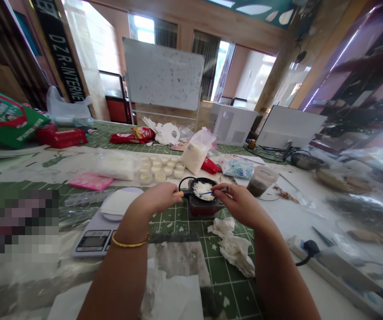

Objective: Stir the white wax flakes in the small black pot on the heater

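Note:
My left hand (164, 195) is closed round the light wooden handle of a small black frying pan (215, 183). White flakes (202, 188) fill much of the pan, which sits on a small dark, reddish heater (204, 210). Pinched in the fingers of my right hand (233, 198) is a thin blue stick (207, 193), its tip among the flakes. Crumpled white tissues (233, 251) lie on the green mat just below my right hand. Left of my left wrist stands a kitchen scale (93, 240) with a white sheet on its plate.
Several small cups with pale filling (156, 169) stand behind the pan, near a bag of white grains (194, 153). A pink mould (91, 181) lies to the left. On the right are a plastic cup of dark contents (261, 181) and a power strip (331, 266) with a plug.

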Available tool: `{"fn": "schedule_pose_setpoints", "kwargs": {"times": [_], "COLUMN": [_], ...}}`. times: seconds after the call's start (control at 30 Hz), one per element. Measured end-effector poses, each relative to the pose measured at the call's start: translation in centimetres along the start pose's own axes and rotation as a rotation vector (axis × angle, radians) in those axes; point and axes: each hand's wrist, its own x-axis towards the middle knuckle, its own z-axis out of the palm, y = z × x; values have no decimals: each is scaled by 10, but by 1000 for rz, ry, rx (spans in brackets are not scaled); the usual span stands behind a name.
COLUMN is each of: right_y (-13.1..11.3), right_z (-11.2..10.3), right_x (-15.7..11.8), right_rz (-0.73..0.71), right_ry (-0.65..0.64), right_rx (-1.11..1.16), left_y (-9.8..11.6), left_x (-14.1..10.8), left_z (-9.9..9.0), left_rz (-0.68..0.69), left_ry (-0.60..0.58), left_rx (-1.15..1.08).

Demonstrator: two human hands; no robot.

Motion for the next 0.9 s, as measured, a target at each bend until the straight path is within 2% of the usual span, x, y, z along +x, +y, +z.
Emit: {"fn": "schedule_pose_setpoints", "kwargs": {"times": [0.13,0.3,0.47,0.63,0.8,0.9], "right_y": [0,2,6,0,3,3], "right_z": [1,5,9,7,9,7], "right_x": [2,1,3,0,3,1], "right_rz": [68,-28,49,-35,49,9], "right_ry": [62,54,88,52,75,65], "right_rx": [-120,-106,-196,-132,-202,-182], "left_y": [-2,0,-2,-3,-2,-2], "left_x": [1,0,0,0,-2,-3], "left_z": [1,0,0,-1,-1,-1], "left_rz": [10,3,-27,-14,-9,-19], "left_ry": [8,4,-12,14,11,2], "left_rx": [6,-1,-22,-16,-28,-27]}}
